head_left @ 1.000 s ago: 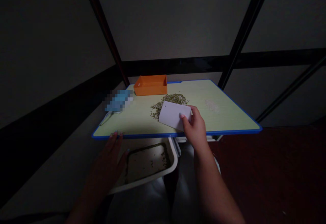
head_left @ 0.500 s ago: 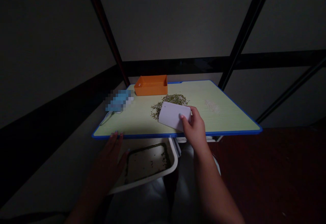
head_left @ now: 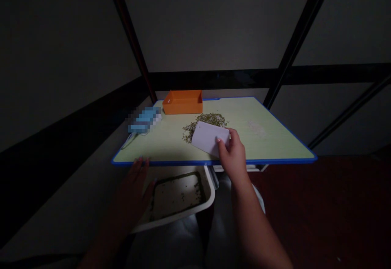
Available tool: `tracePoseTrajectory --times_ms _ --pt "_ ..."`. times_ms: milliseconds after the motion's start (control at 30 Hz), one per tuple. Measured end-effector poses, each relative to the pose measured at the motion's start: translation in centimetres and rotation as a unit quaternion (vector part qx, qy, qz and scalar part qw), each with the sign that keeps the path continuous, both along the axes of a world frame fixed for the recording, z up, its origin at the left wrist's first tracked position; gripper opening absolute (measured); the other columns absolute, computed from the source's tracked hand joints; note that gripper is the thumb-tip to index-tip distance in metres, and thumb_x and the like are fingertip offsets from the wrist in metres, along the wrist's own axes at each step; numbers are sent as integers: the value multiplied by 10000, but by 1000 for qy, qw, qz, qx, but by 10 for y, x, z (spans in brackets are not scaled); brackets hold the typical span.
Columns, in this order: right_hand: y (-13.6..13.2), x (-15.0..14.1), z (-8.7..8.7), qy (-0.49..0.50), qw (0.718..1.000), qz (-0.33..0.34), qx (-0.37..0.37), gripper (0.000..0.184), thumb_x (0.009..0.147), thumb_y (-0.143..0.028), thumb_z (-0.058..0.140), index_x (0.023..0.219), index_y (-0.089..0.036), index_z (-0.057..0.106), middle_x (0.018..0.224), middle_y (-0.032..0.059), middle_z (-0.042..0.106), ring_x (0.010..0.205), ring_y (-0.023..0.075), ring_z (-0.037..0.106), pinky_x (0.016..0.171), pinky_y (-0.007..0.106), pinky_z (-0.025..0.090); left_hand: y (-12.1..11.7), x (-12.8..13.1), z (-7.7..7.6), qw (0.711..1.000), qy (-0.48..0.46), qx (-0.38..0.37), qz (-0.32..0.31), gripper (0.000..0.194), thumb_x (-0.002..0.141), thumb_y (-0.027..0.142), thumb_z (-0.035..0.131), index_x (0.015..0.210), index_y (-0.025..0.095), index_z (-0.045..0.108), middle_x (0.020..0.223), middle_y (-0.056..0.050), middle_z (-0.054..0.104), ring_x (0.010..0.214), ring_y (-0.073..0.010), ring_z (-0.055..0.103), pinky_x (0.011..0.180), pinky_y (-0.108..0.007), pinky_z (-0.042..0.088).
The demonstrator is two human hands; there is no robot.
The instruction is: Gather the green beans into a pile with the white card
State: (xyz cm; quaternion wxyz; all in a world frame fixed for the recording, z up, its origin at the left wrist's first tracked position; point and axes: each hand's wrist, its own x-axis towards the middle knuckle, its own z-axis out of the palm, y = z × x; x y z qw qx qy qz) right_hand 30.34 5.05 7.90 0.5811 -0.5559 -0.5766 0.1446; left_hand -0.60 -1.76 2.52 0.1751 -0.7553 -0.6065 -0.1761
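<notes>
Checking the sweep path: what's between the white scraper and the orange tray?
Head view: the pile of green bits lies between the scraper, held in the right hand, and the orange tray. Past the pile, bare table up to the tray.

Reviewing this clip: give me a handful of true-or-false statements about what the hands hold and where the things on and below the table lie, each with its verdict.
1. The right hand holds a white scraper card. True.
2. The orange tray sits at the near edge of the table. False: it stands at the far edge.
3. The pile of green bits lies just beyond the card. True.
4. The left hand rests on top of the table. False: it is below the table edge, at the rim of the white tray.
5. The white tray is spotless inside. False: scattered green bits lie in it.
</notes>
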Motion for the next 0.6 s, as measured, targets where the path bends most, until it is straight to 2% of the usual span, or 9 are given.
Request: tracePoseTrajectory --times_ms 367,600 --pt "2 -6 -1 -10 1000 -19 -7 343 878 -335 496 1183 -191 555 911 109 705 762 252 643 656 322 468 -1 3 2 1000 0 4 5 626 936 463 308 1464 130 359 1541 -168 431 1440 -275 395 1123 -448 420" --pt "3 -7 -1 -15 1000 -5 -13 348 874 -334 495 1179 -178 549 889 105 692 742 249 627 647 317 454 -1 4 6 1000 -2 -8 4 629 930 471 304 1448 121 377 1539 -172 433 1433 -277 407 1120 -437 414"
